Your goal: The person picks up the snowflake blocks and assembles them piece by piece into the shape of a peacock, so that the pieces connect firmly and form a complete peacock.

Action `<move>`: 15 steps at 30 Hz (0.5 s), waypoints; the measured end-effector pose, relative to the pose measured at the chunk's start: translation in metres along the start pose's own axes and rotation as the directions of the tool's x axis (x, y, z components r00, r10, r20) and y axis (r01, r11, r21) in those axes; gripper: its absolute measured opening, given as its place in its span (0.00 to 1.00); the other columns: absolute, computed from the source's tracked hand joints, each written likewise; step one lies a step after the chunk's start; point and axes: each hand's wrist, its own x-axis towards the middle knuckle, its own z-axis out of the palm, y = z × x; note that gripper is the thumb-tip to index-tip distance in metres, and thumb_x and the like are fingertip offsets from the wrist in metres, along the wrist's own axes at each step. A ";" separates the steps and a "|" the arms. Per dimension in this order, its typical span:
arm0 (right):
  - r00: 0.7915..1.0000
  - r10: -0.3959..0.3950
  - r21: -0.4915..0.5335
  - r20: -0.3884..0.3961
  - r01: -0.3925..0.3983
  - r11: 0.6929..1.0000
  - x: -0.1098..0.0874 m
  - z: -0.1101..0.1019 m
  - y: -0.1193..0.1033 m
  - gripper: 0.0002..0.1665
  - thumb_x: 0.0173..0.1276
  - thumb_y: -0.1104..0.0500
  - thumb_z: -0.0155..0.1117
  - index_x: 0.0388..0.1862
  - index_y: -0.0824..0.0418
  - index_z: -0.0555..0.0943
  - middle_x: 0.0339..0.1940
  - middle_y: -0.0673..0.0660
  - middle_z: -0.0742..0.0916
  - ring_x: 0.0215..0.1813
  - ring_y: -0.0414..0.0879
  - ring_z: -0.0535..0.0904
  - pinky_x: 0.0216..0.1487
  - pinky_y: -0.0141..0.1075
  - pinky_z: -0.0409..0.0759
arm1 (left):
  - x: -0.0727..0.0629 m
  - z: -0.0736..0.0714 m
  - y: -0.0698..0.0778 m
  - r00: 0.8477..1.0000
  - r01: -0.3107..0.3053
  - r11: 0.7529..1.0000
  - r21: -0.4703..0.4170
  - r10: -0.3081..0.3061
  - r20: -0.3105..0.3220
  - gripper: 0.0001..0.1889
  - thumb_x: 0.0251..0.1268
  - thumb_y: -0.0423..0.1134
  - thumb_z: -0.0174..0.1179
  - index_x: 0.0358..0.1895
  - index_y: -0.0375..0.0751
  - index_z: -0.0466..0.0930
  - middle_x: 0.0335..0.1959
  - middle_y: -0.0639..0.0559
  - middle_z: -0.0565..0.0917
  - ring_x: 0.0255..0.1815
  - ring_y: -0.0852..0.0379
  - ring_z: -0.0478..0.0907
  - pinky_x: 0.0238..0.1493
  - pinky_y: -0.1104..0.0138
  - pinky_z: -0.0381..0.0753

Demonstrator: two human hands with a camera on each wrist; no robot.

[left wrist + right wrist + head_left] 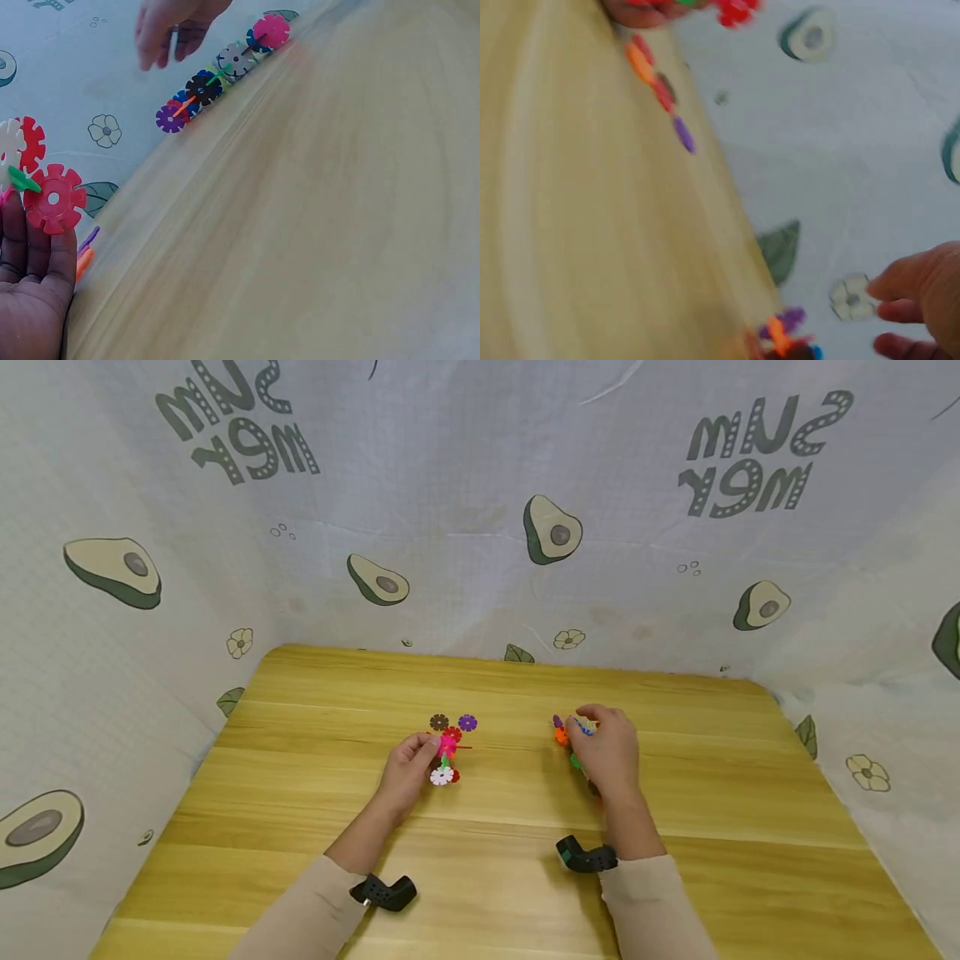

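My left hand (405, 772) pinches a small cluster of joined notched plastic discs, with a pink disc (447, 746) at the thumb and a white disc (442, 776) below it. In the left wrist view a red disc (56, 199) of that cluster stands over the fingers. My right hand (609, 750) is held over a row of joined discs (203, 88) in several colours, its fingers loosely bent and apart from the row. Partly covered by that hand in the head view, the row shows an orange disc (561, 737) at its far end.
Just beyond the left hand, a brown disc (438, 722) and a purple disc (467, 722) lie on the wooden table (480, 868). A printed avocado curtain (450, 527) hangs behind the table's far edge. Black cameras (390, 893) sit on both wrists.
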 end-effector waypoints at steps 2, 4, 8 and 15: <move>0.995 0.071 -0.041 0.066 -0.068 0.997 0.003 -0.014 0.012 0.26 0.75 0.47 0.62 0.62 0.63 0.80 0.62 0.69 0.80 0.63 0.66 0.73 0.59 0.60 0.77 | -0.001 0.000 0.000 1.000 -0.002 1.000 0.009 0.002 0.002 0.08 0.79 0.38 0.54 0.39 0.39 0.78 0.34 0.57 0.81 0.38 0.62 0.77 0.42 0.75 0.80; 0.983 0.126 -0.074 0.131 -0.117 0.990 0.005 -0.026 0.022 0.30 0.75 0.45 0.60 0.67 0.63 0.76 0.65 0.71 0.77 0.65 0.68 0.70 0.59 0.61 0.77 | -0.002 0.000 0.001 1.000 0.000 1.000 0.007 0.000 0.006 0.08 0.79 0.38 0.53 0.39 0.40 0.78 0.33 0.58 0.81 0.37 0.63 0.76 0.41 0.75 0.80; 0.947 0.194 -0.189 0.254 -0.148 0.971 0.009 -0.044 0.037 0.39 0.74 0.41 0.59 0.72 0.66 0.69 0.65 0.75 0.77 0.61 0.71 0.73 0.55 0.61 0.79 | -0.003 0.000 0.002 1.000 0.013 1.000 0.003 -0.013 0.007 0.07 0.79 0.38 0.53 0.39 0.42 0.77 0.33 0.59 0.82 0.37 0.64 0.77 0.40 0.75 0.80; 0.908 0.155 -0.120 0.389 -0.117 0.986 0.012 -0.043 0.048 0.40 0.74 0.44 0.63 0.76 0.64 0.65 0.67 0.73 0.77 0.62 0.68 0.77 0.58 0.60 0.80 | -0.002 -0.001 0.000 1.000 0.017 0.999 0.028 -0.017 0.003 0.09 0.79 0.41 0.55 0.40 0.39 0.77 0.33 0.60 0.83 0.39 0.64 0.79 0.40 0.75 0.81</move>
